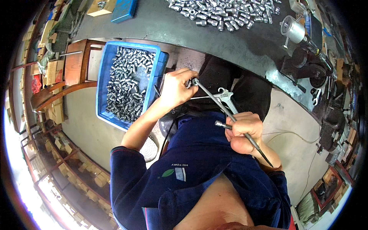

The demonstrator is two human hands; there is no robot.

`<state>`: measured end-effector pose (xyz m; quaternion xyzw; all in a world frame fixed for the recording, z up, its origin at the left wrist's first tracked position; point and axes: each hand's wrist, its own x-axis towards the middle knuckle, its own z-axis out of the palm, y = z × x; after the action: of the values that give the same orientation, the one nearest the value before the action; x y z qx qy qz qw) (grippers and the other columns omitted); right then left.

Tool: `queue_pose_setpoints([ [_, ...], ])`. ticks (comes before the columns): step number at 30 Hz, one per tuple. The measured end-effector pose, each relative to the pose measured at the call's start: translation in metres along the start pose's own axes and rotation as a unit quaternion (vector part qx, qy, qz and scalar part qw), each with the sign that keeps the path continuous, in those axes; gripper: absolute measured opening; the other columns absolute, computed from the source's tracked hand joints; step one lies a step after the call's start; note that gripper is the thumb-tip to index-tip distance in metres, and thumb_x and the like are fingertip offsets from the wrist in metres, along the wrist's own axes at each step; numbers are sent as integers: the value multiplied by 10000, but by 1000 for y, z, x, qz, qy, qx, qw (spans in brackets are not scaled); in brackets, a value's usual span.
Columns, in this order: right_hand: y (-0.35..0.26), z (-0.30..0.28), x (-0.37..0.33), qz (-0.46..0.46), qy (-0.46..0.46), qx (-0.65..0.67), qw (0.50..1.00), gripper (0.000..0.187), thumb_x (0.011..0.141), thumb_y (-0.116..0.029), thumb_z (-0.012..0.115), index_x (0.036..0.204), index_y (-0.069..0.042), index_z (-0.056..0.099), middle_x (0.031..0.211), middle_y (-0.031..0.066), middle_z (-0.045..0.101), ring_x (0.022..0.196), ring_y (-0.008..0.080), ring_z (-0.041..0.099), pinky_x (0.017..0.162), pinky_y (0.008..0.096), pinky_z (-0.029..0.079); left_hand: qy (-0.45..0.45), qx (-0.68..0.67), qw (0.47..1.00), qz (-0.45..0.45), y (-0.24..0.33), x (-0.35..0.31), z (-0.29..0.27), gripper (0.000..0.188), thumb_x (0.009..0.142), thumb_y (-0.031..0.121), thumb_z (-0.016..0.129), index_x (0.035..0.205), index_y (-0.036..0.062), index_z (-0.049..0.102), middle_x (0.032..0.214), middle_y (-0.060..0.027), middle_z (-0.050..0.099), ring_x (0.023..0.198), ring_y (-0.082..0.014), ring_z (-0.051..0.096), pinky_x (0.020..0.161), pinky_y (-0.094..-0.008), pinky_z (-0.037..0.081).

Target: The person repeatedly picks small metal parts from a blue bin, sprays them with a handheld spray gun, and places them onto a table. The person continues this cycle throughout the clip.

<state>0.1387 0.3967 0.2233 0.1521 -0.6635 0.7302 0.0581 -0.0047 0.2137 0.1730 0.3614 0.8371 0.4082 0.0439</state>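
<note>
My left hand (177, 87) is closed, pinching a small shiny metal fitting (194, 82) between thumb and fingers. A long thin grey metal rod (214, 100) runs diagonally from that fitting through my right hand (245, 132), which is closed around it. The rod's dark tapered end points past my right wrist. Out of the right fist, on its left side, sticks a short silver-tipped metal piece (222, 124); the fingers hide its other end. A silver air blow gun (226, 97) lies on my lap behind the rod, between the two hands.
To the left, a blue plastic crate (100, 82) holds many metal fittings (128, 84). The dark workbench (153, 23) carries a heap of shiny fittings (226, 11), a blue box (123, 10) and, at right, a clamped machine (303, 38). A wooden chair (74, 63) stands beyond the crate.
</note>
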Motion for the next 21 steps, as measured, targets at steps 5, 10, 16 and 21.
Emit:
queue_pose_setpoints([
  [5,2,4,-1,32,9,-9,999,332,606,23,548,502,-56,243,424,33,329,333,127,330,319,246,261,12,9,1000,15,1,0,1,241,551,32,659,789,21,620,615,-72,510,473,-176,475,451,-279,377],
  [10,17,5,7,69,-4,-82,994,346,668,-110,580,502,-45,284,443,45,292,353,136,336,371,298,230,18,14,996,88,5,-3,6,255,520,32,679,764,31,607,603,-75,506,491,-231,508,457,-309,397],
  [16,48,8,23,114,13,-109,987,324,662,-186,571,539,-28,316,487,72,293,410,159,322,413,317,240,-23,10,994,108,5,3,18,298,522,50,694,809,27,615,637,-97,551,526,-261,548,488,-338,432],
  [21,20,-10,7,20,72,-177,981,277,602,40,517,484,-45,280,435,55,333,357,156,383,378,284,270,-2,118,992,53,-26,25,-9,243,619,95,667,852,29,648,666,-113,593,555,-250,589,519,-335,467],
])
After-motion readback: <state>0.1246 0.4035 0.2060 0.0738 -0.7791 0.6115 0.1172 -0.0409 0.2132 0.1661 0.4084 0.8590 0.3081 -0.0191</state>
